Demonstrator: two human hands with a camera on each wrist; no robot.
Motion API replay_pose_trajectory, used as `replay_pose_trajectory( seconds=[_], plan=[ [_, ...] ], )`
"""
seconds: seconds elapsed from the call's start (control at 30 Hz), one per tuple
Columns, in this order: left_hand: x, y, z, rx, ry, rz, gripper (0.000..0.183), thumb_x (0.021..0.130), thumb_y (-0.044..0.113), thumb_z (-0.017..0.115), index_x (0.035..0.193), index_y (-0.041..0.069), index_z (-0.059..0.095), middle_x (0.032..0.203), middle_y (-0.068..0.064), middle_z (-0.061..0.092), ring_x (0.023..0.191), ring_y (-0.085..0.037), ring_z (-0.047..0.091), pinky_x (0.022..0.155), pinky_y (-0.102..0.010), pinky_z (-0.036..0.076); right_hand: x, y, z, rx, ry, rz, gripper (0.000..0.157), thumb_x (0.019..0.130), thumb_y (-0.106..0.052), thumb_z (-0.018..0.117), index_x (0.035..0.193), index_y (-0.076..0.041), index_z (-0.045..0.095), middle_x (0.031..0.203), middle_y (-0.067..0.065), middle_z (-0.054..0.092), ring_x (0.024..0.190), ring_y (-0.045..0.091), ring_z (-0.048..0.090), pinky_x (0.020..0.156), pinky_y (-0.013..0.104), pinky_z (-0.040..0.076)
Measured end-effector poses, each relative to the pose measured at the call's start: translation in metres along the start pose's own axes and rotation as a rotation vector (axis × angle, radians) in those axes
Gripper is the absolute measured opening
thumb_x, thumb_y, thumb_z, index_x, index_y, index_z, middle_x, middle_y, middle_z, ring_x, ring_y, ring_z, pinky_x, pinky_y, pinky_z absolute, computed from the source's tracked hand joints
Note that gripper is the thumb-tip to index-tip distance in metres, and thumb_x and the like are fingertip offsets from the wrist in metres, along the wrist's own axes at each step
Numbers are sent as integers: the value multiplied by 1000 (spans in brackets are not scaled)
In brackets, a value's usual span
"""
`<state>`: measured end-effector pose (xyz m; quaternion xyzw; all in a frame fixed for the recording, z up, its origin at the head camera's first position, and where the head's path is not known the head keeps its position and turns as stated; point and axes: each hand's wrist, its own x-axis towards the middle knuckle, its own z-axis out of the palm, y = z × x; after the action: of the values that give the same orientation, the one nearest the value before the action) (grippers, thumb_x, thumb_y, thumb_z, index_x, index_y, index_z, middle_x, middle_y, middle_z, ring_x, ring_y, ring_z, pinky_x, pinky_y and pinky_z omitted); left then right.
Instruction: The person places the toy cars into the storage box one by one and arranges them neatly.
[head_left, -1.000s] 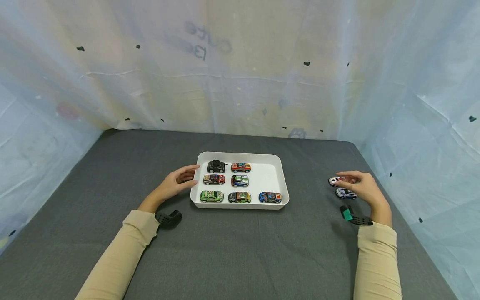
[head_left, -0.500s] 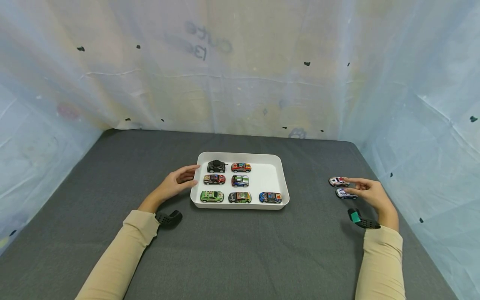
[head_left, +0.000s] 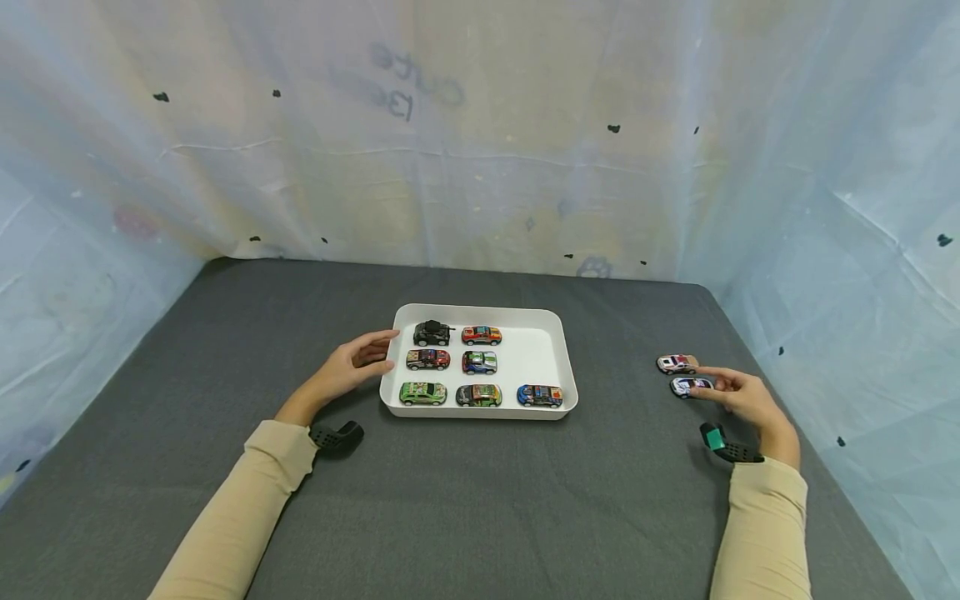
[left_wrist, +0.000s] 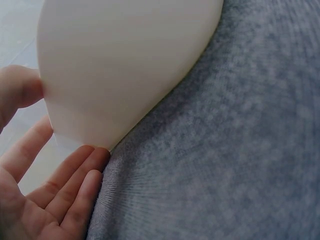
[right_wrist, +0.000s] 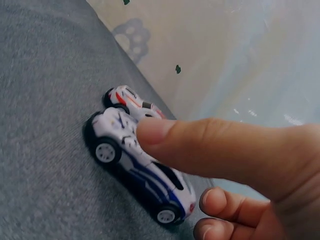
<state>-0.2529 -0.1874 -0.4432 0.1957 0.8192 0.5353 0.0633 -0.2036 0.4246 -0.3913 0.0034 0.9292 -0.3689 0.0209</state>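
In the head view, my right hand (head_left: 750,402) is at a white-and-blue toy car (head_left: 691,387) on the table's right side. The right wrist view has my thumb straight across the upper side of that car, while the index finger is hidden behind it; a firm pinch cannot be made out. Just beyond stands a white-and-red toy car (head_left: 677,364). My left hand (head_left: 351,364) touches the left end of a white tray (head_left: 536,350) with extended fingers; in the left wrist view, its fingertips rest against the tray's outer wall (left_wrist: 120,65).
Several toy cars stand in the tray: a black one with a roof gun (head_left: 432,333), a red one (head_left: 482,335), a green one (head_left: 423,393) and others. A dark grey cloth (head_left: 465,500) covers the table. Pale plastic sheeting (head_left: 480,167) hangs behind and at both sides.
My right hand has moved back from the white-and-red car toward the near right, to the white-and-blue car. Both cars keep their places. The left hand and tray have not moved.
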Motion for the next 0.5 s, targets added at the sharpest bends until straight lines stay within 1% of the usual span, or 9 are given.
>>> replay_pose_trajectory(
  seconds=[0.17,0.43,0.5],
  plan=[
    [0,0,0,-3,-1,10,58,94,19,63,147,12,41,149,-21,43,134,-41,45,111,-57,39,2,6,3,-28,3,-19,52,89,-25,70,126,9,57,70,-18,41,62,-2,37,55,21,35],
    [-1,0,-1,-4,-5,16,58,94,19,63,147,12,40,149,-21,43,134,-41,45,110,-58,39,4,7,4,-90,-26,-1,56,88,-27,71,129,8,55,70,-15,37,63,-1,34,55,22,32],
    [-1,0,0,-4,-5,16,58,94,19,63,147,12,40,149,-21,43,133,-41,46,110,-58,40,3,7,3,-99,-29,-13,55,88,-25,71,129,9,55,70,-14,37,63,-1,34,55,22,31]
  ],
)
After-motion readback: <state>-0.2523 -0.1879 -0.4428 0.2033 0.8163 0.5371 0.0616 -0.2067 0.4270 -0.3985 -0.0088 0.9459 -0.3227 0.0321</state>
